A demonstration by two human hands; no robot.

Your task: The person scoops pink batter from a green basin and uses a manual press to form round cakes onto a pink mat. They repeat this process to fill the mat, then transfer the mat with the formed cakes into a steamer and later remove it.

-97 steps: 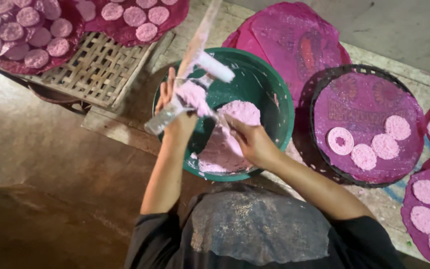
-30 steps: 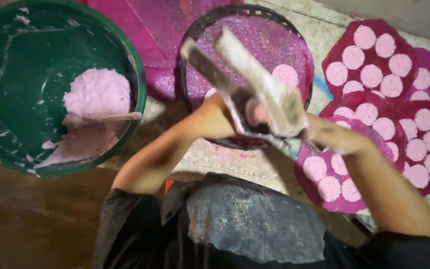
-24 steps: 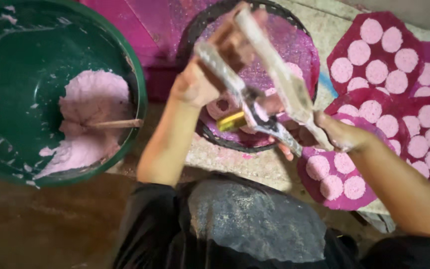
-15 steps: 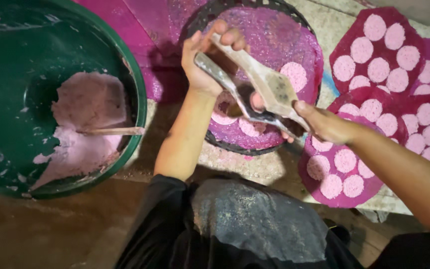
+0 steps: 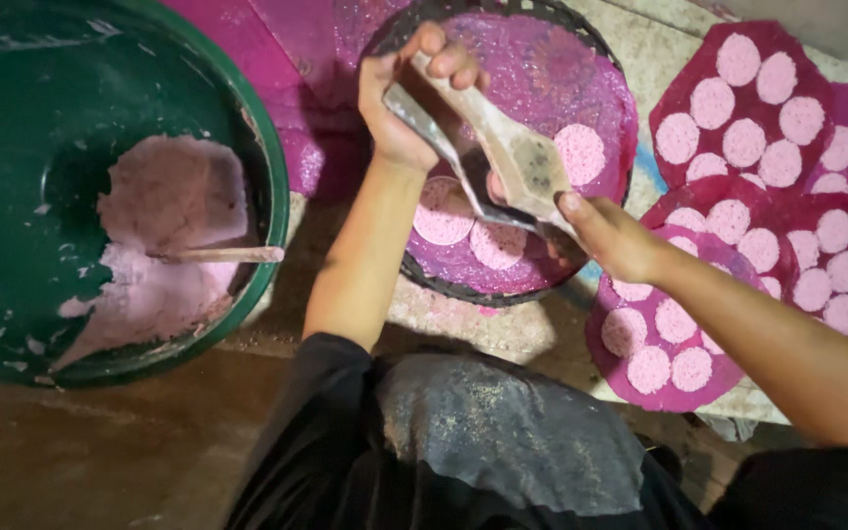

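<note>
The left hand (image 5: 399, 103) is closed around the upper end of a hinged metal press (image 5: 488, 157), while the right hand (image 5: 609, 236) grips its lower end, so both hold the press tilted just above a round dark tray (image 5: 596, 59) lined with magenta cloth. On that tray, under and beside the press, lie pale pink discs (image 5: 579, 153). To the left stands a green basin (image 5: 267, 186) with pink dough (image 5: 164, 236) and a stick in it; to the right, magenta mats (image 5: 826, 196) carry more discs.
</note>
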